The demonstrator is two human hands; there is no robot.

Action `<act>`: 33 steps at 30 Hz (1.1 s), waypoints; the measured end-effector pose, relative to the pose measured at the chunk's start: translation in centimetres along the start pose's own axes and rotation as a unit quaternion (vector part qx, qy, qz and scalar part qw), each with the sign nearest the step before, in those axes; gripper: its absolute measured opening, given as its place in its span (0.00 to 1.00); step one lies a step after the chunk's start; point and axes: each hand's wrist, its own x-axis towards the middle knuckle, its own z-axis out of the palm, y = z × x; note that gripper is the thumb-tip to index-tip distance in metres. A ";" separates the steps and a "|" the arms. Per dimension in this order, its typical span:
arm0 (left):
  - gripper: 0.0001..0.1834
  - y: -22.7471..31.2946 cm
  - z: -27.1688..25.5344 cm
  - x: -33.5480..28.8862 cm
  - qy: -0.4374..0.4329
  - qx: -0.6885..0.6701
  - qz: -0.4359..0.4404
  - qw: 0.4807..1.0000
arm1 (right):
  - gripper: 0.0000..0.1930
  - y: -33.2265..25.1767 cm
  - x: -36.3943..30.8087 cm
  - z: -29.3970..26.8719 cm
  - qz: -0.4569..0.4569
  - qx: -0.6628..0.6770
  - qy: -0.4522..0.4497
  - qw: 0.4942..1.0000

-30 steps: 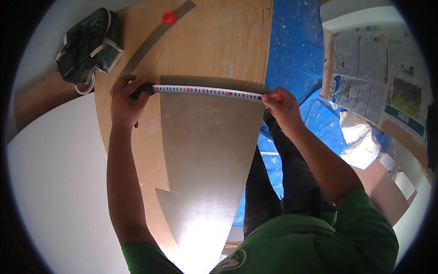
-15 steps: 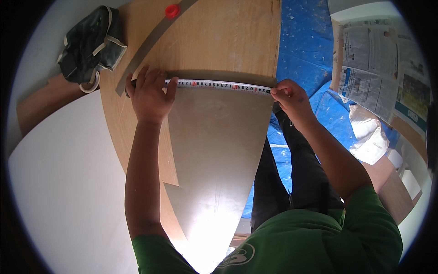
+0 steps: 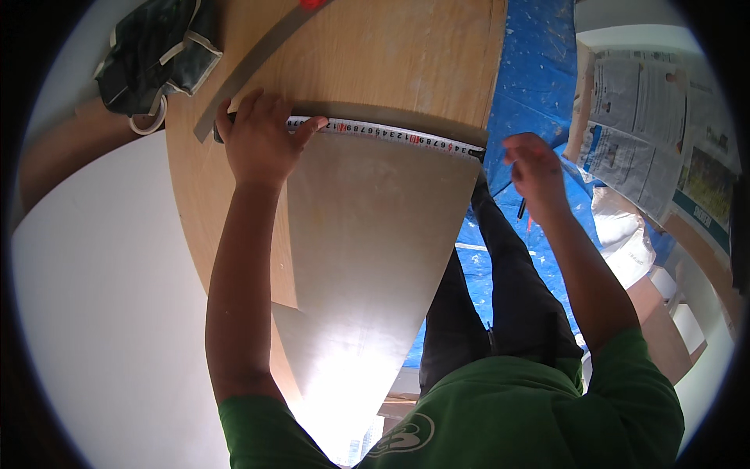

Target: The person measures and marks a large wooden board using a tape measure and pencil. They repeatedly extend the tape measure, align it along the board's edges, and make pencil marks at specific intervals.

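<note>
Tape measure [image 3: 387, 134] lies across the grey board [image 3: 375, 211], near the board's far edge, between the two hands; its dark case sits mostly hidden under the left hand [image 3: 262, 144], and its pale blade runs out from that hand toward the right hand [image 3: 539, 170], ending in a dark tip at the board's right edge, just short of the right hand; the left hand grips the case from above, fingers bent over it, with the thumb reaching sideways onto the blade; the right hand is in the air just beyond the tip, apart from it, with its fingers curled inward; a slim dark stick [image 3: 521, 208] shows just below the right hand, and I cannot tell whether that hand grips it.

The board rests on a wooden tabletop [image 3: 406, 55], which stretches away beyond both hands; a curved grey strip [image 3: 258, 62] lies on the wood, its near end just beside the left hand; a red cap [image 3: 312, 3] is at the strip's far part, beyond the left hand; a dark bag [image 3: 144, 62] with pale edging is farther out to that hand's left; a blue sheet [image 3: 539, 62] spreads below and beyond the right hand; newspaper [image 3: 633, 102] and a white bag [image 3: 621, 234] are to its right.
</note>
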 end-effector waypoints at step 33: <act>0.25 0.5 -0.5 0.1 -0.028 -0.028 -0.063 0.997 | 0.11 -2.5 3.2 8.4 -0.261 0.002 -0.187 0.947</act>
